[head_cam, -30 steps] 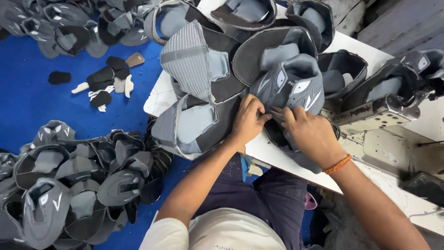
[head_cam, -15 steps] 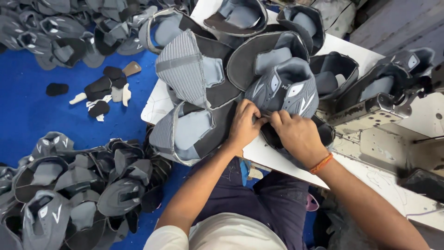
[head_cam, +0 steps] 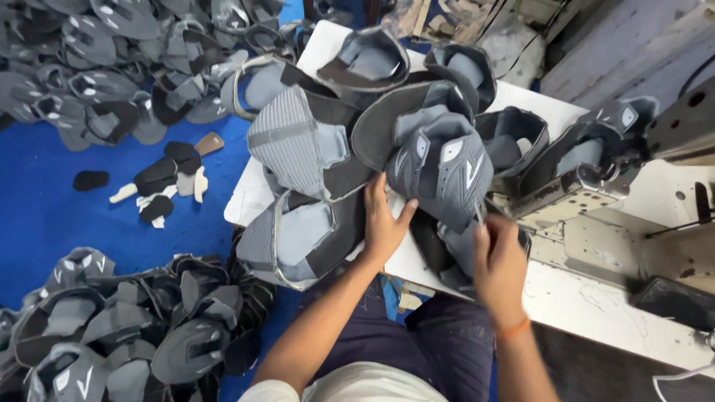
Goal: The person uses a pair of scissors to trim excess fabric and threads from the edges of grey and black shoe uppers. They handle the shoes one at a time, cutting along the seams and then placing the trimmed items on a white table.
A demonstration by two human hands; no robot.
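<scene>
Left hand (head_cam: 383, 227) flat, fingers spread on grey fabric shoe upper (head_cam: 441, 177); right hand (head_cam: 497, 262) apart, pinching its lower edge.

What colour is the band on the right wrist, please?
Orange band, clearest in the head view.

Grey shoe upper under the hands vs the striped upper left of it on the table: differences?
The grey shoe upper shows its outer face, with pale angular patches; the striped upper shows fine ribbed lines and a band across it. The grey shoe upper is domed, toe toward the person; the striped upper lies flatter, spread open. The left hand touches the grey one's edge; nothing touches the striped one. The right hand is just below. Both are grey with light-blue lining.
</scene>
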